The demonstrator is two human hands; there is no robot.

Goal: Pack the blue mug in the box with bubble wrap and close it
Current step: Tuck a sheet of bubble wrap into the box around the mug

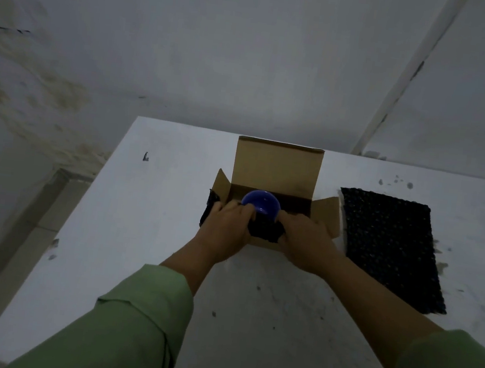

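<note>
A small cardboard box (277, 163) stands open at the far middle of the white table (147, 202), its lid flap upright and side flaps spread. The blue mug (260, 206) sits in the box opening, with only its rounded upper part showing. Black bubble wrap (263, 229) lies around the mug's near side and spills over the box's left edge. My left hand (228, 228) presses on the wrap at the mug's left. My right hand (304, 240) holds the wrap and the box front at the mug's right. Both hands' fingertips are hidden in the wrap.
A second sheet of black bubble wrap (392, 248) lies flat on the table right of the box. The table's far edge meets a stained wall. The left table edge drops to the floor. Dark specks mark the tabletop.
</note>
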